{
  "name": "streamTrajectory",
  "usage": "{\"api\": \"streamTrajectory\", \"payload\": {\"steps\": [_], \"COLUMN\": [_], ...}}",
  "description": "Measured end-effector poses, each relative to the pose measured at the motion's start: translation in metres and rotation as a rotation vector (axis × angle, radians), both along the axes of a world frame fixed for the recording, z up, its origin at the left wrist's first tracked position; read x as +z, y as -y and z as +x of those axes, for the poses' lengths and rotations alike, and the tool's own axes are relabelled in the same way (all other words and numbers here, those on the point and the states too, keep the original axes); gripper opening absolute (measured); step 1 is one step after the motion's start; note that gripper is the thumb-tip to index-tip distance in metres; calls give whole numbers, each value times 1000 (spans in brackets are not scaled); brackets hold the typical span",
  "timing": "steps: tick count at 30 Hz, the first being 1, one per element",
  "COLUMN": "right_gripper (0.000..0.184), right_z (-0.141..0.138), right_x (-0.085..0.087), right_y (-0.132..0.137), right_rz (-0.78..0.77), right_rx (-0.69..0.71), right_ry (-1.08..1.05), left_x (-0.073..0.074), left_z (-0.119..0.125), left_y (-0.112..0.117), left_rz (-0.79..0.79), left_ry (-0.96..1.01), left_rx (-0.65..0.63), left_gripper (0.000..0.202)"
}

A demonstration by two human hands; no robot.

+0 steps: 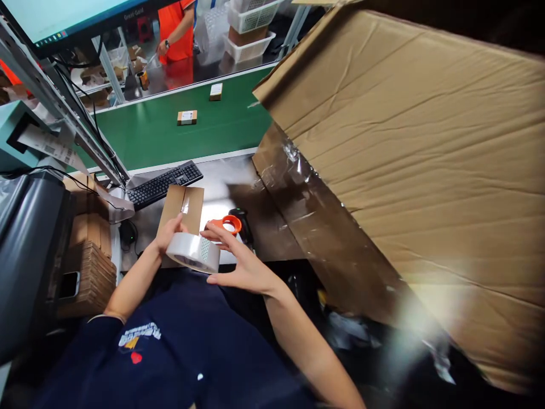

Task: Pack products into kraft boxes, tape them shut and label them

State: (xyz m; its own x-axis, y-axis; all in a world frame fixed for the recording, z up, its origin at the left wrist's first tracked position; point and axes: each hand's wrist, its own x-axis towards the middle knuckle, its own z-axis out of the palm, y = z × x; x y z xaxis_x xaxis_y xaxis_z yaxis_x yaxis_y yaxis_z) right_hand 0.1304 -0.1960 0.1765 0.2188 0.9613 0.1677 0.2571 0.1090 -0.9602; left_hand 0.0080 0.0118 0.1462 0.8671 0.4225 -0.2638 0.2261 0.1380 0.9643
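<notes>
A small brown cardboard box (192, 207) with a strip of clear tape along its seam is tilted up in front of me. My left hand (169, 233) is closed at its lower left edge, its fingers partly hidden. Just below the box is a wide roll of clear packing tape (193, 250), its left end close against my left hand. My right hand (244, 264) curves around the roll's right end, fingers above and thumb below. Beyond these fingers an orange tape dispenser (230, 224) lies on the metal table (219, 193), beside a black object (243, 224).
Left are a keyboard (166, 183), mouse (128, 233), stacked flat cardboard (91, 275) and a label printer (25, 136). A large cardboard carton (409, 147) borders the right. Two small boxes (187, 117) lie on the green conveyor (145, 133). Beyond stands a person in orange (176, 37).
</notes>
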Motion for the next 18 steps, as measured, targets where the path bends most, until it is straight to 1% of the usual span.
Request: {"api": "streamTrajectory", "payload": {"steps": [1,3,5,7,8,9,10,12,13,14,16,17,18], "right_gripper": [92,68,47,38,36,35,35,33,32,31,30,31,33], "right_z": [-2,-9,-17,-23,-25,-26,-26,-25,-26,-27,-33,-36,-38], "right_x": [-1,-3,-5,-6,-7,-8,-10,-15,-19,-23,-33,-38,-43], "right_y": [0,0,0,0,0,0,-1,-4,-6,-8,-12,-14,-16], "right_rz": [-6,-1,11,30,47,73,115,191,215,222,192,160,131], "right_rx": [6,-35,-115,-235,-302,-364,-420,-481,-490,-492,-487,-481,-469], "right_ry": [11,45,45,54,93,162,258,474,565,628,672,661,637], "left_x": [-1,-2,4,15,22,28,34,40,40,37,30,26,23], "left_z": [2,6,7,1,-4,-10,-16,-26,-29,-30,-29,-27,-25], "left_y": [1,0,-2,-3,-1,3,9,27,37,46,59,63,65], "left_rz": [10,44,88,160,217,294,385,564,629,668,677,668,663], "left_ry": [11,34,67,151,210,262,298,313,309,312,341,351,352], "left_rx": [12,75,183,340,389,391,351,255,262,319,476,519,536], "left_gripper": [85,87,92,98,99,97,92,72,59,44,21,15,13]}}
